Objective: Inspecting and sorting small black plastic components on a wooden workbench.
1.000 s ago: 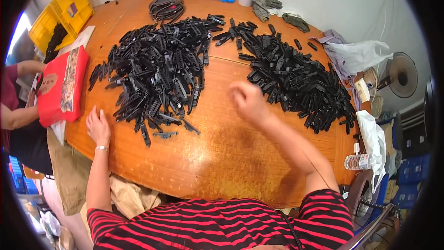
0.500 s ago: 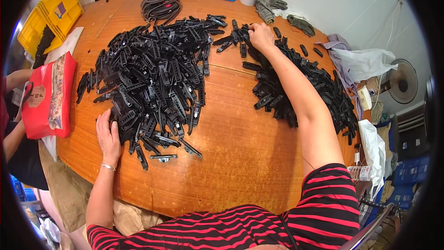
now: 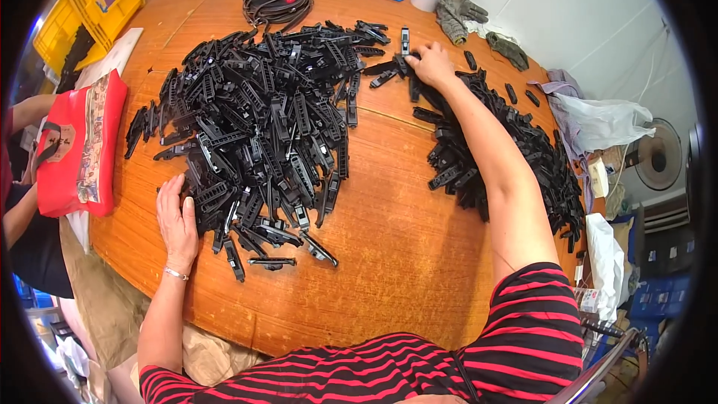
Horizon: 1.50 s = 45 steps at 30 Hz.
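Head view: left hand (image 3: 178,219) flat, released, at pile (image 3: 262,120) edge; right hand (image 3: 430,64) grasping black parts (image 3: 396,68).

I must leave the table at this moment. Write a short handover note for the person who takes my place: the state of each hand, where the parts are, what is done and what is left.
Left hand: flat, palm down, on the near left edge of the large pile of black plastic parts; it grips nothing.
Right hand: stretched far across the round wooden table, fingers curled on loose parts at the top of the second pile; whether it has one gripped is not clear.
Done: parts lie in two heaps, left-centre and right, with bare wood between.
Left: both heaps are big; a few single pieces lie at the near edge.
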### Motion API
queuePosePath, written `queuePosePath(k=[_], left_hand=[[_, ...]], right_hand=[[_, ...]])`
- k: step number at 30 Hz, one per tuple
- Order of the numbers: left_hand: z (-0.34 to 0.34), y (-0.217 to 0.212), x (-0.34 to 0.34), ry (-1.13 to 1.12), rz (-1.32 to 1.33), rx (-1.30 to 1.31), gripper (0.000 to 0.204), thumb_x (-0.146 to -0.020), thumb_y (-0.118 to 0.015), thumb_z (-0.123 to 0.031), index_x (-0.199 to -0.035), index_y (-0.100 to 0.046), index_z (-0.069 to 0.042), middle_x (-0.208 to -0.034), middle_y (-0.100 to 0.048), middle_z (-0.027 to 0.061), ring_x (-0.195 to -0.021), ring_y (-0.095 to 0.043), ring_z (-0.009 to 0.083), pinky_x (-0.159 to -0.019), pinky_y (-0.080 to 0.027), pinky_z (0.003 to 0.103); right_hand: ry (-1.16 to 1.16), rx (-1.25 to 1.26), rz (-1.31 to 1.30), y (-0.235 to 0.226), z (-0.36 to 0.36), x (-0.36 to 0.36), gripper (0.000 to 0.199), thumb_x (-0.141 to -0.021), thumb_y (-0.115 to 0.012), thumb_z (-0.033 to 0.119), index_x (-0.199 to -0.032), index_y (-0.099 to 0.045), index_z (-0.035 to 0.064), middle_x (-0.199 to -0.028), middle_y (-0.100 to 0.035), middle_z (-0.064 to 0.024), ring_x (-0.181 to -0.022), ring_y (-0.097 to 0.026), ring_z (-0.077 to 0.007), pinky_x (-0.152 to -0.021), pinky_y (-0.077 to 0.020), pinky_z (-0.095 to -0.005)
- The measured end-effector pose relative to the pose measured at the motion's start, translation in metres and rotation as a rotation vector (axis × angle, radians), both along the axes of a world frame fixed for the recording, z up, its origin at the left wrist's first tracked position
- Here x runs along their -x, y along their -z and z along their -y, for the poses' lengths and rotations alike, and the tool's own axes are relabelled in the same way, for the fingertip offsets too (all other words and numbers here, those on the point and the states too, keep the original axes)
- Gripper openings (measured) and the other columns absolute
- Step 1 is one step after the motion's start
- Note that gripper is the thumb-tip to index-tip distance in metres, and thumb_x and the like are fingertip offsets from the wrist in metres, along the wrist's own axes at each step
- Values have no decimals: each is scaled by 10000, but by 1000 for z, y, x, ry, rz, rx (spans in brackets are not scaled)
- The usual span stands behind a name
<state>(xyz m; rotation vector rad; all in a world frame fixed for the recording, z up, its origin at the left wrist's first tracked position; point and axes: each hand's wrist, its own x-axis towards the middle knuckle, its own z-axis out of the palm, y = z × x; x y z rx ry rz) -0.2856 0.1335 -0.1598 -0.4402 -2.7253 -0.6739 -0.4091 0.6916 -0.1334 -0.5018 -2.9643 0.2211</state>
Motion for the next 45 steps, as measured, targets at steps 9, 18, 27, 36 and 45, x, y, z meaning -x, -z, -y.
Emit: queuePosePath(k=[9,18,27,36,45], left_hand=[[-2,2,4,7,-22,49,394,-971,-430,-208,-1325,-482,-43,-1344,-489,141,-1309,-379,329,-1127,-240,418],[2,-1,1,-22,-37,46,387,-964,-440,-187,-1320,-488,-44,-1333,-499,140,-1301,-387,332,-1122,-249,420],[-6,-3,0,-33,0,10,400,-952,-469,-219,-1319,-492,-60,-1334,-493,149,-1301,-390,340,-1113,-262,428],[-5,-6,-2,-43,2,24,397,-939,-473,-176,-1320,-489,-63,-1339,-483,144,-1306,-386,328,-1113,-263,419],[-14,0,5,7,-23,-2,379,-953,-466,-185,-1307,-493,-53,-1320,-500,142,-1289,-401,327,-1108,-275,415]], right_hand=[[-261,-32,101,-22,56,-108,333,-845,-650,330,-1078,-658,93,-1160,-539,-164,-1133,-492,-352,-962,-430,-423],[-289,369,62,-51,57,-79,303,-875,-633,325,-953,-713,43,-881,-694,-158,-812,-669,-253,-718,-508,-363],[4,326,-497,41,15,80,625,-873,-591,461,-1261,-540,-26,-1234,-528,-313,-1137,-536,-380,-961,-434,-401],[-285,480,-362,47,50,110,442,-803,-624,548,-1121,-698,251,-1201,-603,-155,-1194,-516,-328,-1007,-403,-425],[-290,692,-542,80,102,73,334,-861,-584,402,-1108,-697,208,-1044,-673,-187,-1034,-620,-347,-918,-480,-420]])
